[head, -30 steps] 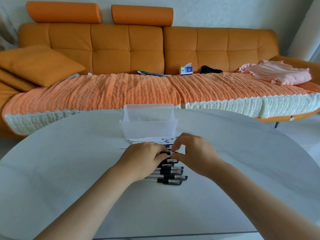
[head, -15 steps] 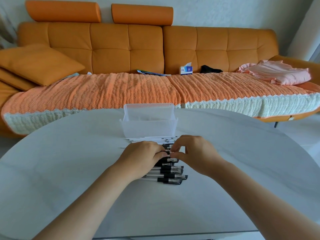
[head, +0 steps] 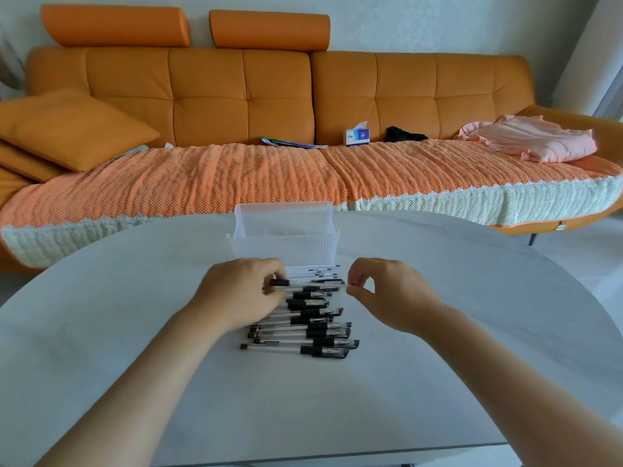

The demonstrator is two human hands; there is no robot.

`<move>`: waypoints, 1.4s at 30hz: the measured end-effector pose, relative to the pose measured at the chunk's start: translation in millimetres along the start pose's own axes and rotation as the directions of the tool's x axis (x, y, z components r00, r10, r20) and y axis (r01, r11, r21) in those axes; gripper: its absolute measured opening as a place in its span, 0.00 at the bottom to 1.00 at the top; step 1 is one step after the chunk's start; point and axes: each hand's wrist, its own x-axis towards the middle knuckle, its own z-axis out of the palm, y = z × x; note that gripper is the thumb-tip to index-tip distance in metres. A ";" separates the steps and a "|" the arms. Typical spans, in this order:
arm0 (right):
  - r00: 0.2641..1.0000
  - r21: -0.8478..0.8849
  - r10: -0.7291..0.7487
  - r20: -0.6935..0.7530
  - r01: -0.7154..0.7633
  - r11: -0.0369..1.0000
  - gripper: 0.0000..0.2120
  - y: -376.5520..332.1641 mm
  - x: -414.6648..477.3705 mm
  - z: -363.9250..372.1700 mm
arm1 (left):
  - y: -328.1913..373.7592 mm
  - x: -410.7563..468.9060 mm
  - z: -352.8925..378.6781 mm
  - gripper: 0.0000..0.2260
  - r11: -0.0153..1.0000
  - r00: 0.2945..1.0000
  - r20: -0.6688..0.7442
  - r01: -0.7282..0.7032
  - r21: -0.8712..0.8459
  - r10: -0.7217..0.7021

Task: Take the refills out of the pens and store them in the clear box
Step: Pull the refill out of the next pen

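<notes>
A row of several clear pens with black caps (head: 313,332) lies on the white table (head: 135,332) in front of me. My left hand (head: 239,294) grips the barrel of one pen (head: 283,284) above the row. My right hand (head: 387,291) pinches the end of a thin refill (head: 323,289) that stretches from that barrel toward the right. The clear box (head: 285,237) stands open just behind the pens, its lid raised. Several loose thin refills (head: 317,271) lie between the box and the pens.
An orange sofa (head: 269,96) with a knitted cover runs behind the table. On it lie a cushion (head: 74,126), a tissue box (head: 356,135), papers and a pink cloth (head: 532,139). The table's far edge curves just behind the box.
My hands were together over the pens. They have now drawn apart, the right hand moving right and pulling the refill out of the barrel held by the left.
</notes>
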 end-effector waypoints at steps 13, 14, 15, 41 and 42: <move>0.999 0.067 0.013 -0.036 -0.011 0.998 0.04 -9.2 -1.1 1.9 | 13.2 -1.0 10.7 0.09 0.993 0.993 -0.075 -0.099 -0.065 0.094; 1.000 0.047 0.020 -0.024 -0.019 0.999 0.04 -8.6 -0.4 0.0 | 11.1 -0.3 11.4 0.09 0.994 0.993 -0.073 -0.095 -0.059 0.090; 1.000 0.006 0.031 -0.008 -0.030 1.000 0.05 -7.2 0.1 -2.2 | 9.1 0.5 11.9 0.09 0.995 0.994 -0.072 -0.091 -0.044 0.088; 0.887 -0.037 0.461 0.030 -0.460 0.887 0.05 19.1 6.9 0.0 | 29.7 9.7 51.7 0.15 0.974 0.982 -0.044 -0.189 -0.125 0.185; 0.884 -0.036 0.466 0.036 -0.465 0.885 0.05 19.1 7.5 4.1 | 30.4 9.1 54.4 0.15 0.975 0.982 -0.022 -0.187 -0.120 0.186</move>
